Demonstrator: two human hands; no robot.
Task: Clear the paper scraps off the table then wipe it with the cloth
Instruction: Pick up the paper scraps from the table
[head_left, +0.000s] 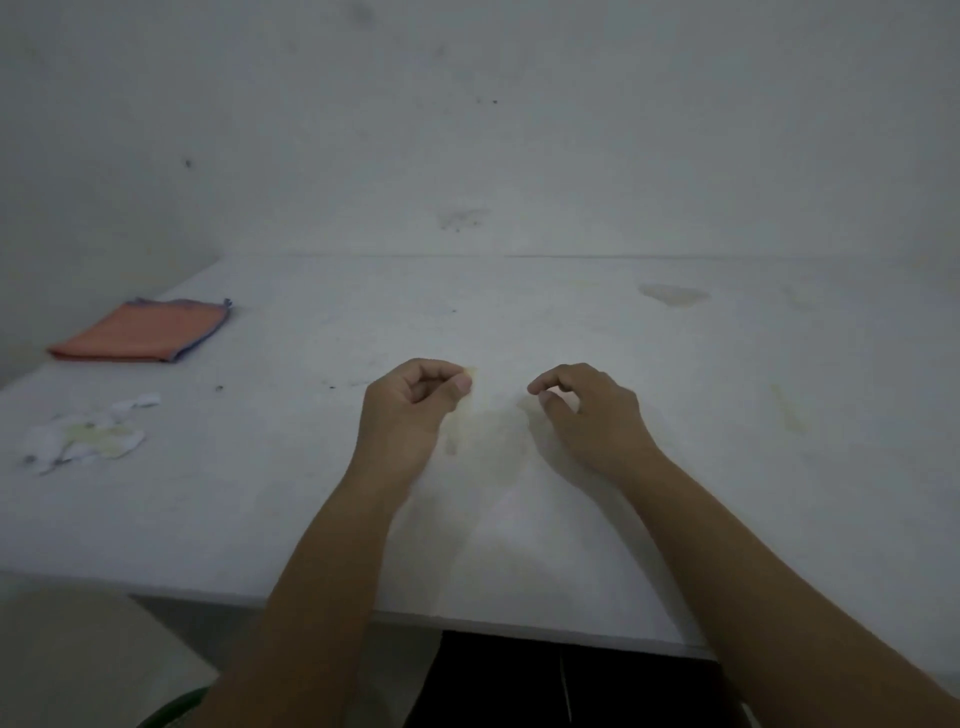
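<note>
The left hand (415, 402) pinches a pale scrap (470, 397) between thumb and fingers above the worktop (675, 467). The right hand (587, 415) hovers nearby, fingers curled, grasping nothing visible. More scraps (88, 436) lie far left, near the folded orange cloth (143, 330).

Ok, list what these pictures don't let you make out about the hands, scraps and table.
Head view only:
- Left hand: pinches a pale scrap; blur and the fingers hide most of it.
- Right hand: curled fingers hide whether it holds anything.
- Scrap pile: too blurred to count pieces.
- Table: right end cut off by the frame edge.
- Cloth: folded, underside hidden.
</note>
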